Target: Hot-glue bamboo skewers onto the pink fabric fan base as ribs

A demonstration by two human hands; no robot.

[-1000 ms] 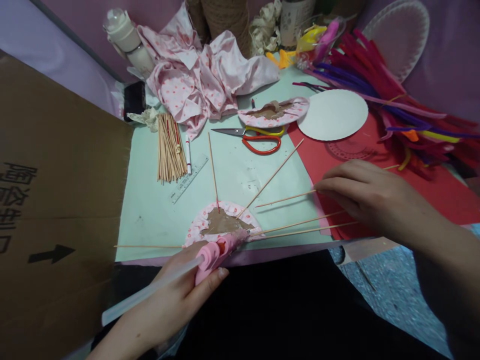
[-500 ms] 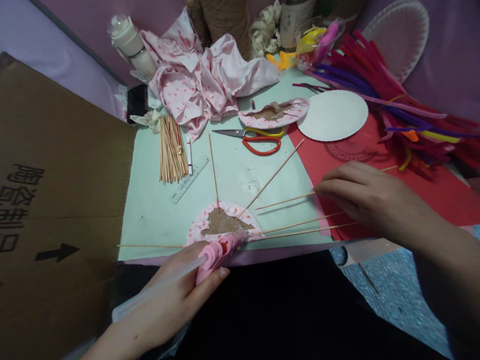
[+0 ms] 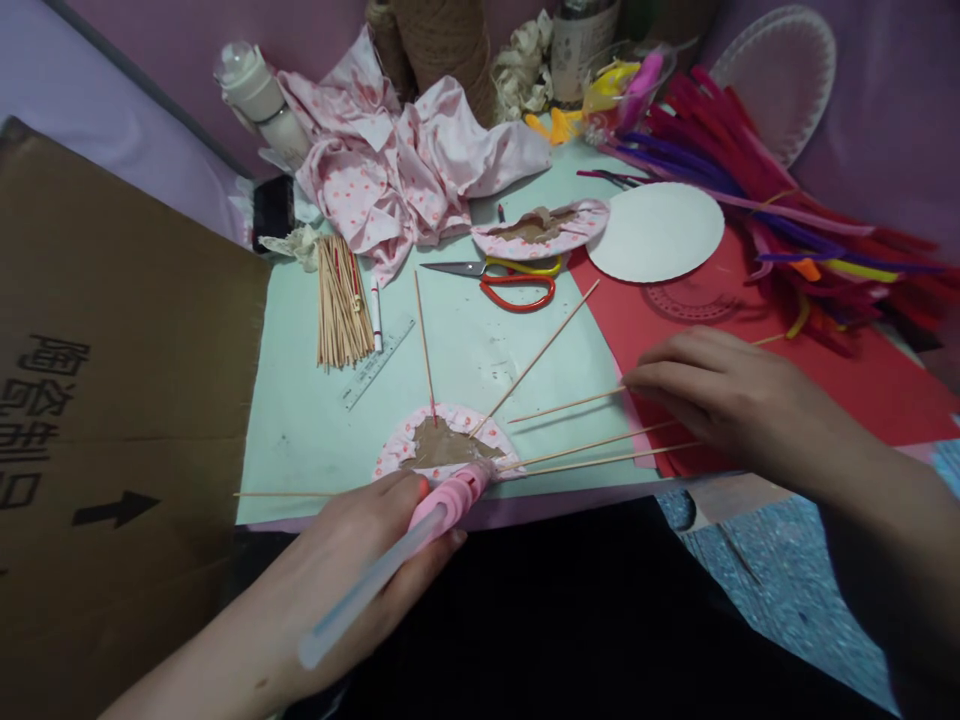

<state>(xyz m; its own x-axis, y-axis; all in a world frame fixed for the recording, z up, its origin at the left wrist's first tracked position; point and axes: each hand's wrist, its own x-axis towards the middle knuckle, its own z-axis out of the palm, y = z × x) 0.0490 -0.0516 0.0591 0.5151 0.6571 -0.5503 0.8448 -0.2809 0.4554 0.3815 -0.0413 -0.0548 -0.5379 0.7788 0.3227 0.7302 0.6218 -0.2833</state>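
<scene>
My left hand [image 3: 382, 540] is wrapped round a pink hot glue gun [image 3: 457, 492], with a clear glue stick [image 3: 367, 590] jutting out of its back. The gun's nozzle end is over the right part of a fabric-covered cardboard piece [image 3: 405, 440], brown in the middle with a gathered pink dotted rim. Several thin wooden sticks [image 3: 536, 358] fan out from that piece. My right hand [image 3: 697, 390] pinches another wooden stick [image 3: 566, 405], its tip pointing left, just apart from the piece. Two lower sticks run from the piece toward and under my right hand.
Scissors [image 3: 521, 290], a ruler [image 3: 379, 365], a marker [image 3: 376, 318] and a stick bundle [image 3: 341, 310] lie beyond. Farther back are crumpled fabric [image 3: 420, 160], a second covered piece [image 3: 544, 230], a white paper plate [image 3: 656, 232] and pipe cleaners [image 3: 750, 170]. A cardboard box [image 3: 127, 400] stands left.
My left hand has turned the glue gun, so its glue stick now trails farther right and more steeply. My right hand holds its stick in nearly the same place. The view has shifted slightly.
</scene>
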